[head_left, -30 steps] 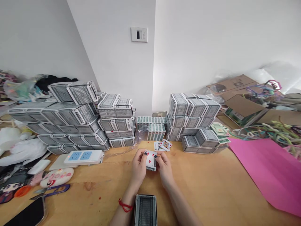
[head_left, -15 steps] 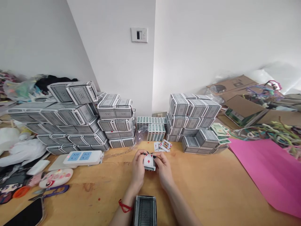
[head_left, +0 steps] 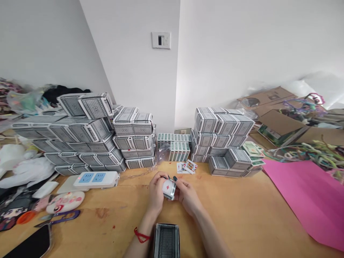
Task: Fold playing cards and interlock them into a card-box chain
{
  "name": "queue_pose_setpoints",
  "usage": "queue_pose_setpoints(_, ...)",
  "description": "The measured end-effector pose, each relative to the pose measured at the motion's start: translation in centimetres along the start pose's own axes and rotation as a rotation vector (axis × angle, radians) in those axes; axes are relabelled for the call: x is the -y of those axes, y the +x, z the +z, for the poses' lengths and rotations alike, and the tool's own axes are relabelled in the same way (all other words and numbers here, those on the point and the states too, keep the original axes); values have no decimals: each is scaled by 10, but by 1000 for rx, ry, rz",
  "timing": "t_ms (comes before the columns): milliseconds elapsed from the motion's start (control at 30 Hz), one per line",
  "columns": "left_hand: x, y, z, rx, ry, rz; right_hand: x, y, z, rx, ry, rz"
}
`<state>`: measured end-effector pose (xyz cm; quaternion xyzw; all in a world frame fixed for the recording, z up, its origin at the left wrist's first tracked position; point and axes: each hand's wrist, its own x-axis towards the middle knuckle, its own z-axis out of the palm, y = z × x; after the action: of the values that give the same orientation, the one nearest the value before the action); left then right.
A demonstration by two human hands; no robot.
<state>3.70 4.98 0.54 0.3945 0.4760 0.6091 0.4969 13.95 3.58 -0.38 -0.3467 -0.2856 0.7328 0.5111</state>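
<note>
Between my two hands, above the table (head_left: 236,211), is a folded playing card (head_left: 167,187) with a red diamond on its white face and a green patterned flap along its lower edge. My left hand (head_left: 156,191) grips its left side, fingers curled. My right hand (head_left: 187,195) holds the right side, the dark-nailed thumb at the upper corner and fingers partly hidden beneath. Close to me, between my forearms, stands an open-topped box (head_left: 178,240) made of patterned cards. Loose face cards (head_left: 186,167) lie just beyond my hands.
Tall stacks of card-covered boxes stand at left (head_left: 96,130) and right (head_left: 224,132), with green-edged card blocks (head_left: 179,151) between them. A power strip (head_left: 96,179), scissors (head_left: 64,215) and phone (head_left: 32,245) lie left. Pink paper (head_left: 303,200) and cardboard boxes (head_left: 282,122) are right.
The folded card has tilted and shifted slightly left in my hands. My right thumb has moved to its upper right corner. The view has shifted a little.
</note>
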Motion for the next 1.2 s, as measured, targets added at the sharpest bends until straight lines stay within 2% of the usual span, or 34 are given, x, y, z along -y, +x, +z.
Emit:
queue_pose_setpoints(133, 2, 3, -8, 55, 68, 53, 1, 0, -2, -2, -53, 4)
queue_pose_setpoints(267, 1, 6, -14, 85, 88, 85, -5, 2, -1, -62, -73, -63)
queue_pose_setpoints(433, -1, 7, -11, 180, 92, -4, -9, 5, 0, -122, -112, -178)
queue_pose_setpoints(567, 2, 6, -5, 140, 167, -56, -7, 4, 0, -139, -177, -238)
queue_pose_setpoints(733, 4, 6, -3, 103, 140, -77, -6, 3, 0, -154, -280, -297)
queue_pose_setpoints(967, 8, 7, -4, 28, 124, -117, -8, 5, 1, -141, -276, -326)
queue_pose_setpoints(1200, 17, 8, -3, -32, -21, -136, -13, 8, -1, -172, -334, -379)
